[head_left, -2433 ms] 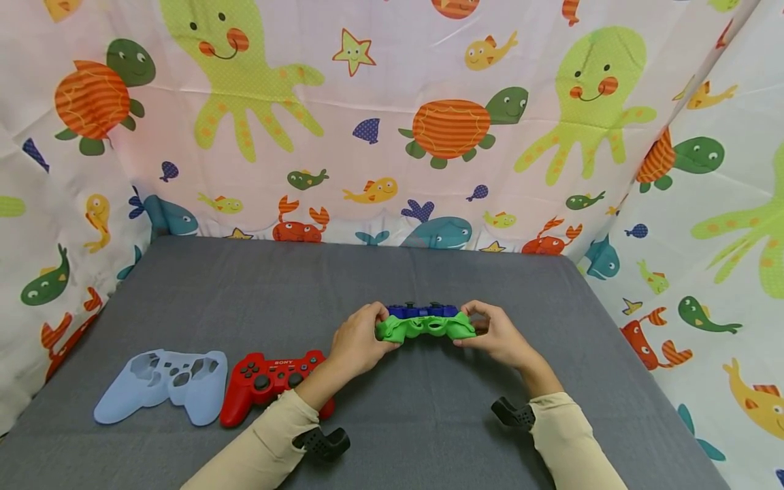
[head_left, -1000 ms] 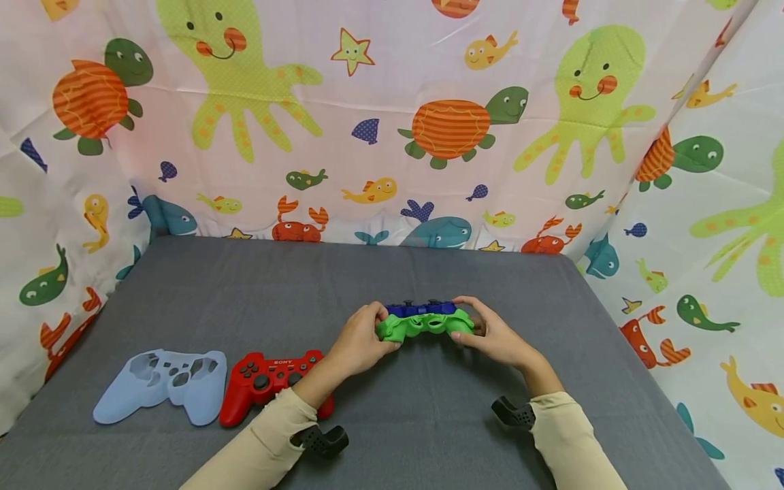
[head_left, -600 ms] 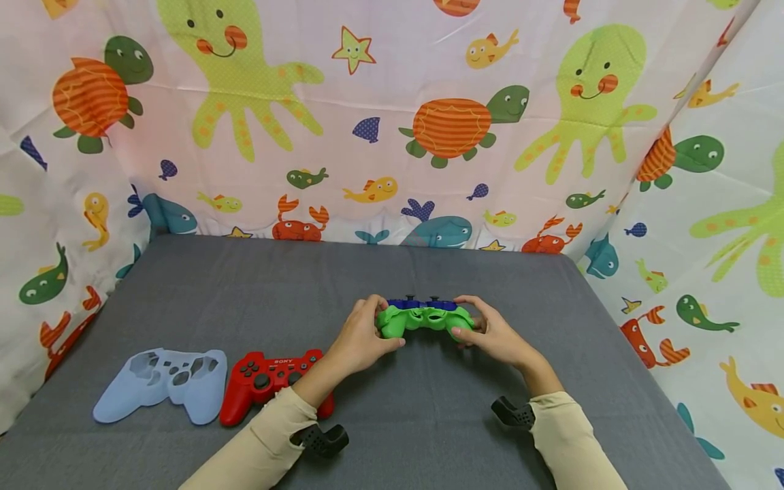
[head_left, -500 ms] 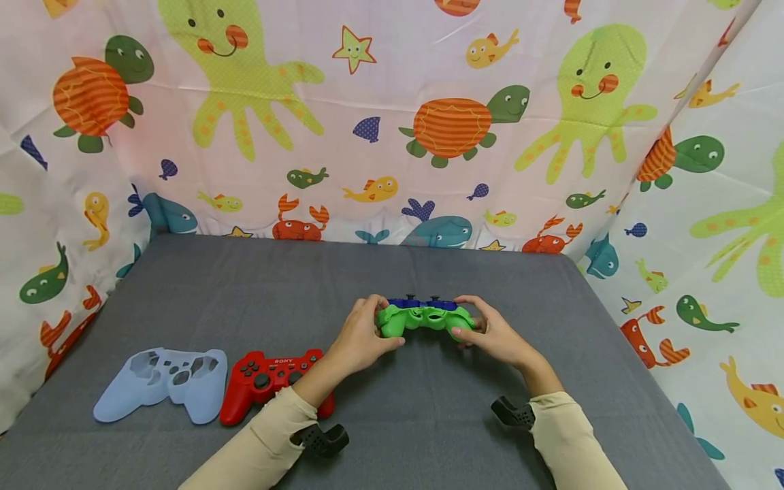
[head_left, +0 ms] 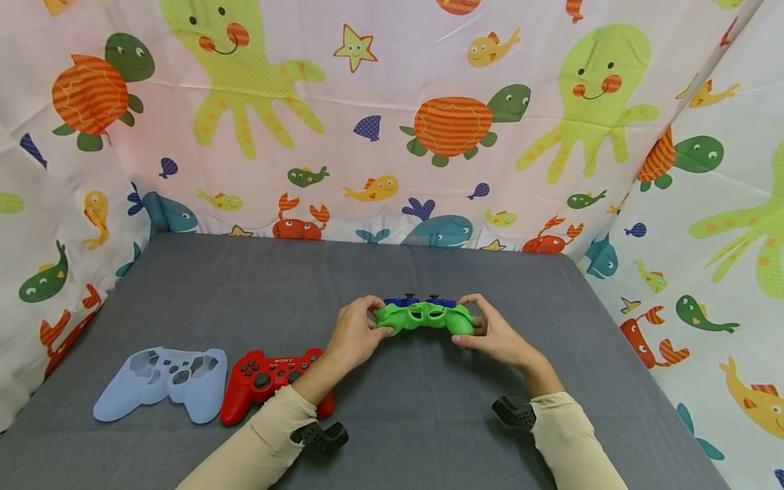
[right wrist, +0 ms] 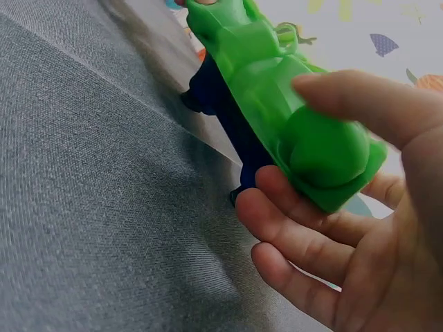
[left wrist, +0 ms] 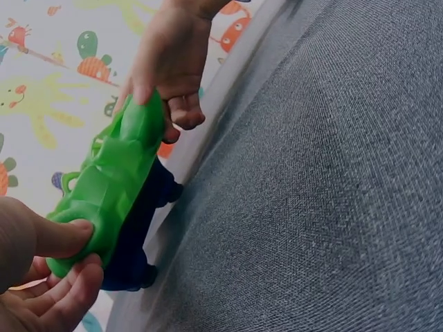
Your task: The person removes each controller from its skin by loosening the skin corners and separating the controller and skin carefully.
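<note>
A green silicone controller cover (head_left: pixel 426 318) is partly fitted around a dark blue game controller (head_left: pixel 404 301), whose thumbsticks show along the far edge in the head view. My left hand (head_left: pixel 355 335) grips the cover's left end between thumb and curled fingers. At the other end, my right hand (head_left: pixel 497 335) holds the grip with its thumb on the near side and fingers behind. Both wrist views show the blue controller (left wrist: pixel 135 242) beneath the green cover (right wrist: pixel 256 86), held just above the cloth. How far the cover wraps underneath is hidden.
On the left of the grey cloth-covered table (head_left: pixel 269 279) lie a light blue silicone cover (head_left: pixel 147 395) and a red game controller (head_left: pixel 241 395), partly under my left forearm. Black wrist mounts (head_left: pixel 321 439) hang below both sleeves. A sea-animal curtain (head_left: pixel 392 224) encloses the back and sides.
The green cover and blue controller have been tipped, so less of the blue shows. My left hand has shifted its grip on the left end; my right fingers have shifted slightly too.
</note>
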`<move>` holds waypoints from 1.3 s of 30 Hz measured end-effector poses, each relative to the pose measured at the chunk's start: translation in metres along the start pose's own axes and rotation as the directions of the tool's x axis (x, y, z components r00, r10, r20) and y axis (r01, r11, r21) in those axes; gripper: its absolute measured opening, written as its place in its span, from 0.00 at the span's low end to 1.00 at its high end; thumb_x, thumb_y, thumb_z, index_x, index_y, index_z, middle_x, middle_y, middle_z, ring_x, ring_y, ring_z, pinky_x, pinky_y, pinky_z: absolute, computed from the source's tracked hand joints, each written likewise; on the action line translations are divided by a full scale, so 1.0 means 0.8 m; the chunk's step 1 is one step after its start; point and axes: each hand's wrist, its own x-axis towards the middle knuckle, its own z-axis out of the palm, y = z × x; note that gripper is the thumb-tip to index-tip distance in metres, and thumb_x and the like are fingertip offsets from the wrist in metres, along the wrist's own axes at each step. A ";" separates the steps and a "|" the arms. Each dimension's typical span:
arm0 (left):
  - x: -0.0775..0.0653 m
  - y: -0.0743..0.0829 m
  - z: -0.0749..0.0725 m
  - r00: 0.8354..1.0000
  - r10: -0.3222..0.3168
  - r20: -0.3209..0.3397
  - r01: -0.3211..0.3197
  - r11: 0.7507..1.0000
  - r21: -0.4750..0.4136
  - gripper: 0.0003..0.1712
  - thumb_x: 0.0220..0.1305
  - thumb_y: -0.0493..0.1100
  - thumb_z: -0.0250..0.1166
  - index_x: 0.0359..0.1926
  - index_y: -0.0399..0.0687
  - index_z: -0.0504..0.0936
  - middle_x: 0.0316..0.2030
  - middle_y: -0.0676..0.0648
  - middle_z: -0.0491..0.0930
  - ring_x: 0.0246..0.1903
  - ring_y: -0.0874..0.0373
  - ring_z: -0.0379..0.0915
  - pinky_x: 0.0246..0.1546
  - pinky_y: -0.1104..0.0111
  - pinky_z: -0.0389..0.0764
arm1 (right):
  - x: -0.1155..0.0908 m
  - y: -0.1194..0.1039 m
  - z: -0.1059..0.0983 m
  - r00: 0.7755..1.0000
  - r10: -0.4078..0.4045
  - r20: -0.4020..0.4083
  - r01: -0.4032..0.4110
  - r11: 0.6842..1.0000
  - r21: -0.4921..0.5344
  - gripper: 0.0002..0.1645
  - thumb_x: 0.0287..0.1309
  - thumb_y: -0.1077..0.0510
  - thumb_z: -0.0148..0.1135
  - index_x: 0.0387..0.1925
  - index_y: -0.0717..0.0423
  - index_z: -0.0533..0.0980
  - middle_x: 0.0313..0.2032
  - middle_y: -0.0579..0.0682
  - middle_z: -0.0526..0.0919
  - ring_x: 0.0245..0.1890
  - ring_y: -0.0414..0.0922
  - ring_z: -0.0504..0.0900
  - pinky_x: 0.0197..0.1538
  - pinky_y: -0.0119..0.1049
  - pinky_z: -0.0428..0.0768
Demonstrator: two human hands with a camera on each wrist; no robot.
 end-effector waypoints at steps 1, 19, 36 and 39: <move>0.000 0.000 -0.001 1.000 0.000 0.003 0.000 1.000 0.007 0.21 0.54 0.36 0.78 0.49 0.43 0.82 0.43 0.43 0.82 0.31 0.58 0.81 0.33 0.66 0.81 | 0.000 0.000 0.000 1.000 -0.005 0.001 0.005 1.000 0.002 0.38 0.64 0.61 0.67 0.67 0.61 0.55 0.35 0.64 0.84 0.31 0.50 0.87 0.39 0.40 0.84; -0.003 0.001 -0.003 0.999 0.032 0.017 -0.033 0.998 0.054 0.15 0.52 0.35 0.79 0.37 0.45 0.81 0.33 0.47 0.81 0.23 0.63 0.74 0.28 0.68 0.75 | -0.003 -0.001 -0.004 0.997 -0.028 0.068 0.022 0.995 0.094 0.41 0.62 0.65 0.67 0.69 0.61 0.55 0.43 0.70 0.83 0.35 0.45 0.89 0.41 0.40 0.86; -0.002 0.001 -0.004 0.999 0.002 0.047 -0.010 0.986 0.167 0.19 0.53 0.45 0.80 0.40 0.53 0.78 0.37 0.51 0.78 0.27 0.58 0.67 0.27 0.66 0.67 | -0.001 0.001 -0.002 0.999 -0.014 0.044 0.010 0.997 0.079 0.39 0.63 0.65 0.66 0.68 0.65 0.55 0.38 0.67 0.85 0.32 0.47 0.89 0.41 0.40 0.86; -0.001 -0.001 -0.005 0.993 0.004 0.115 -0.022 0.988 0.153 0.22 0.53 0.47 0.79 0.41 0.52 0.75 0.37 0.50 0.74 0.31 0.56 0.67 0.31 0.65 0.67 | -0.001 0.002 -0.002 0.999 -0.010 0.052 0.006 0.998 0.068 0.38 0.63 0.65 0.67 0.65 0.64 0.54 0.35 0.55 0.84 0.30 0.45 0.86 0.38 0.38 0.84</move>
